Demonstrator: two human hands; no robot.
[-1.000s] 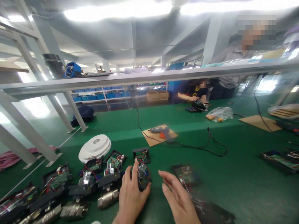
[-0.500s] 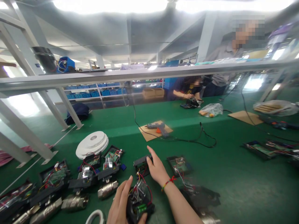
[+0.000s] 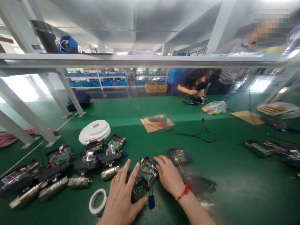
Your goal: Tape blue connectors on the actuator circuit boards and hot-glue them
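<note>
Near the middle of the green table (image 3: 122, 112), the unit (image 3: 147, 173) lies between your hands, circuitry facing up, a blue tab (image 3: 151, 202) hanging at its near side. Your left hand (image 3: 123, 190) clasps its left part between fingers and thumb; your right hand (image 3: 171, 177) has its fingertips at the right edge, though I cannot tell whether they pinch it. On your left stands a row of similar units (image 3: 87, 162), with white rolls (image 3: 95, 132) beyond and a tape ring (image 3: 91, 203) nearer. On your right lies a blurred unit (image 3: 179, 156). Farther off, a glue gun (image 3: 156, 119) rests on cardboard (image 3: 150, 127). Past that, a pale shelf (image 3: 140, 62) spans the scene above the table; behind are blue bins (image 3: 93, 83), cartons (image 3: 156, 87) and, far right, a seated co-worker (image 3: 193, 86).
</note>
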